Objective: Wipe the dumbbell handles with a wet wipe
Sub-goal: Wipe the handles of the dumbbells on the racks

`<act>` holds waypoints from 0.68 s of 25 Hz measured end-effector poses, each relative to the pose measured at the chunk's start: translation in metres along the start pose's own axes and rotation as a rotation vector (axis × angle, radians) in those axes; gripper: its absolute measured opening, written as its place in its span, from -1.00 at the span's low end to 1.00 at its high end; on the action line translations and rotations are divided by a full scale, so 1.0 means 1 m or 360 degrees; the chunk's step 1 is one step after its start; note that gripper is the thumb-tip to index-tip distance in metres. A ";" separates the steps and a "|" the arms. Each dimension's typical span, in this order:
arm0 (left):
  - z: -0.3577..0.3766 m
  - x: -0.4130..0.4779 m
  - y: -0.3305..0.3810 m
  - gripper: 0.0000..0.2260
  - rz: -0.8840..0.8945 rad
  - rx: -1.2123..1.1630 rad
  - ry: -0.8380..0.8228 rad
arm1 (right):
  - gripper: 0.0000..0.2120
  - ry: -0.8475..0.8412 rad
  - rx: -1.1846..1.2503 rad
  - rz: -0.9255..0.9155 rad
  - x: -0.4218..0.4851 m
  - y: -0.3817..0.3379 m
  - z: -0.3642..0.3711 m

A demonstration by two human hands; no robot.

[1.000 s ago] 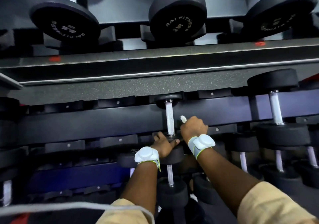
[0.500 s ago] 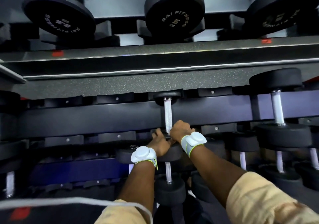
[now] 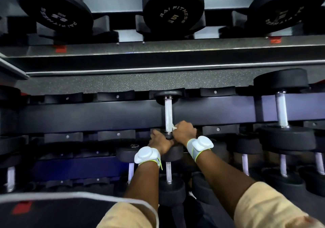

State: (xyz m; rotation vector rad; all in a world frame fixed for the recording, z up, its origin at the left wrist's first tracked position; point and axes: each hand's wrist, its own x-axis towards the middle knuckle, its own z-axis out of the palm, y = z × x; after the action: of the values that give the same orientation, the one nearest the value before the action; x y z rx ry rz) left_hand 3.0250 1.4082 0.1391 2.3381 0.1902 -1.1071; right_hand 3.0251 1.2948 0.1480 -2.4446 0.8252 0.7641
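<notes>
On the middle shelf of the rack, the left hand lies over the near end of a small dumbbell. Its fingers curve round the rim of that black weight, which looks like a steadying hold so the bar cannot roll. Just beside it the handle, a pale knurled metal bar, runs away from the person toward the far weight at the back of the shelf. Most of its length is bare.

At the near end of the bar, a scrap of white wet wipe touches the metal. It pokes out of the right hand, which is balled into a fist round the rest of the wipe. How much of the wipe wraps the bar cannot be told, as the fist hides it.

The step in hand seems to be the wiping of this one handle, with the wipe at the bottom of a stroke. The next move likely calls for sliding the wipe up the bar to the far collar, and turning it to reach the hidden underside. The left hand should keep the weight from shifting meanwhile.

Well to the right stands a bigger dumbbell, its handle untouched, likely a later one.
</notes>
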 end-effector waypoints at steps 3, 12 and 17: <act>0.000 -0.001 0.001 0.00 -0.0025 -0.0005 0.0026 | -0.68 0.0053 -0.0155 -0.0033 0.006 0.003 -0.004; -0.006 0.000 0.002 0.02 -0.0019 -0.0058 -0.0068 | -0.73 -0.0055 -0.0035 -0.0086 0.011 0.008 -0.011; -0.004 -0.003 0.003 0.01 -0.0011 -0.0057 -0.0034 | -0.73 -0.0319 0.0124 -0.0169 0.019 0.010 -0.006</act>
State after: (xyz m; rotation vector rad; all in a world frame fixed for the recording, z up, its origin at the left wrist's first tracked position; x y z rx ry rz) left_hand 3.0264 1.4082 0.1447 2.2950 0.2084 -1.1223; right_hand 3.0334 1.2764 0.1387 -2.2780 0.6324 0.9019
